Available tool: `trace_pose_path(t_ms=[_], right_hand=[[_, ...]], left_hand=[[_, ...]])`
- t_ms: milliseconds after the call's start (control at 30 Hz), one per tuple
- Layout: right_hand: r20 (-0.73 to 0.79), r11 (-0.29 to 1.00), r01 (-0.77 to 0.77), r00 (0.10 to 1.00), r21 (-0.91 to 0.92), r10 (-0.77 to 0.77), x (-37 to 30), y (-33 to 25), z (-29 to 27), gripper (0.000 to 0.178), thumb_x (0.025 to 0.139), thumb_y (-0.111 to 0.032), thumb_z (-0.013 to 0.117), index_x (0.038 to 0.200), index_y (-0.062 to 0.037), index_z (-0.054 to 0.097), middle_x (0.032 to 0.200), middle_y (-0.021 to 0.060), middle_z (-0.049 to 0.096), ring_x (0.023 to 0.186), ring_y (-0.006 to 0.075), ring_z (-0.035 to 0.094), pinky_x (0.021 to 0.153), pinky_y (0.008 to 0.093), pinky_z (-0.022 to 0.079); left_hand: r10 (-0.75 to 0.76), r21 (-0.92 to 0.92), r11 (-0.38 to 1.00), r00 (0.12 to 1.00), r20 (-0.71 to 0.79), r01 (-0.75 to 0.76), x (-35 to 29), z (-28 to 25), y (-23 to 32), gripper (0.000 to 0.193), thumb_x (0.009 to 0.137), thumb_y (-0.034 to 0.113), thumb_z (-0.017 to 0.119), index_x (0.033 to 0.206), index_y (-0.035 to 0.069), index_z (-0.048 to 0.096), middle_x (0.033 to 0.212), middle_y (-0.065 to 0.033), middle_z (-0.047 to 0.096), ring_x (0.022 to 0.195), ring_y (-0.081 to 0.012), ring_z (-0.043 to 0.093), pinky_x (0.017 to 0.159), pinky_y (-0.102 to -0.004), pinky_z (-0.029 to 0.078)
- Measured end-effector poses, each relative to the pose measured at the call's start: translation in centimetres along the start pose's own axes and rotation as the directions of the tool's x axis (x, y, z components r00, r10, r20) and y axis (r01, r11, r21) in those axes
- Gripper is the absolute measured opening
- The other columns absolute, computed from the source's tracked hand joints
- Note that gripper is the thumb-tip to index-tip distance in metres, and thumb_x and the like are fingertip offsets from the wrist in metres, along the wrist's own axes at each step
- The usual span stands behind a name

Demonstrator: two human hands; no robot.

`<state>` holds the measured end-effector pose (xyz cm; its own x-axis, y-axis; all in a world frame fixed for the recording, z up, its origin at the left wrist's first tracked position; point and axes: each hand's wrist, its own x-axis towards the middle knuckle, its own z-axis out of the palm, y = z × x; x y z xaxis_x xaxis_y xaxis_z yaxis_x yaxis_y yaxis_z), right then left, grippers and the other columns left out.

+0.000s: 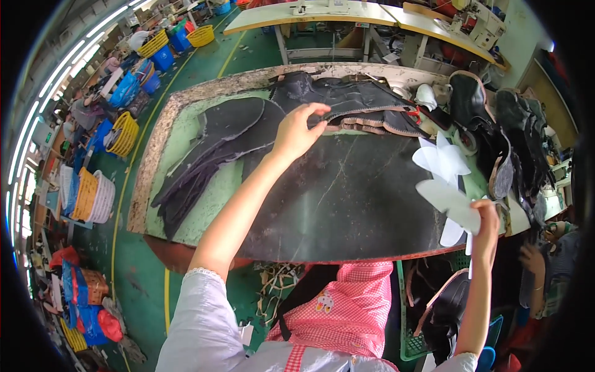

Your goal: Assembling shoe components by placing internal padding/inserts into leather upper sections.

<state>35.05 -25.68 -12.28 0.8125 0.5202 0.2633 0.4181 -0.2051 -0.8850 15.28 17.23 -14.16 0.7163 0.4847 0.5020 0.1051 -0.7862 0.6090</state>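
Note:
My right hand (487, 218), at the right edge of the table, pinches a thin white rounded sheet piece (447, 201). More white sheet pieces (441, 158) lie overlapping just beyond it, on the table. My left hand (299, 131) is raised at the near side of a pile of black leather pieces (347, 93) with tan edges. Its thumb and fingers are curved but apart, with nothing seen between them; whether it touches the leather I cannot tell. To its left lies a stack of curved black leather pieces (226, 127).
A dark board (334, 198) covers the near middle of the worn green table (155, 167). Black boot-shaped leather parts (468, 102) hang at the right. Beneath is a green crate (409, 335) with leather parts. Another person's hand (532, 259) is at far right. Baskets (126, 134) line the left aisle.

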Motion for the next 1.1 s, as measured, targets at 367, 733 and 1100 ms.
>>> trace_pose_path(t_ms=[367, 733, 1100], right_hand=[[0.258, 0.747, -0.417, 0.909, 0.518, 0.329, 1.0, -7.3, 7.9, 0.027, 0.093, -0.001, 0.055, 0.12, -0.0006, 0.055, 0.098, 0.0045, 0.067, 0.092, 0.0103, 0.065, 0.082, 0.0222, 0.05], [0.351, 0.504, -0.378, 0.924, 0.777, 0.152, 0.2, -4.3, 10.8, 0.016, 0.096, -0.012, 0.046, 0.11, -0.0057, 0.05, 0.074, -0.0023, 0.041, 0.071, 0.0119, 0.043, 0.077, 0.031, 0.039], [0.508, 0.401, -0.546, 0.836, 0.736, 0.208, -3.6, -0.2, 11.8, 0.007, 0.098, -0.011, 0.047, 0.098, -0.0056, 0.052, 0.079, 0.0033, 0.055, 0.077, 0.0146, 0.056, 0.109, 0.0429, 0.041]], left_hand=[[0.111, -0.009, 0.994, 0.994, -0.01, -0.111, 8.0, 0.2, -6.9, 0.035, 0.09, 0.009, 0.054, 0.119, 0.021, 0.069, 0.074, -0.0157, 0.068, 0.054, -0.0282, 0.061, 0.052, -0.0392, 0.046], [0.282, 0.183, 0.897, 0.839, 0.465, -0.402, -12.5, -0.7, 6.9, 0.031, 0.081, 0.012, 0.064, 0.111, 0.006, 0.068, 0.12, -0.0119, 0.066, 0.113, -0.0278, 0.062, 0.092, -0.0415, 0.05], [0.195, 0.303, 0.892, 0.888, 0.416, -0.337, -9.9, 6.8, 10.2, 0.038, 0.083, 0.013, 0.061, 0.121, 0.013, 0.066, 0.101, -0.0046, 0.072, 0.085, -0.0203, 0.072, 0.07, -0.0331, 0.059]])
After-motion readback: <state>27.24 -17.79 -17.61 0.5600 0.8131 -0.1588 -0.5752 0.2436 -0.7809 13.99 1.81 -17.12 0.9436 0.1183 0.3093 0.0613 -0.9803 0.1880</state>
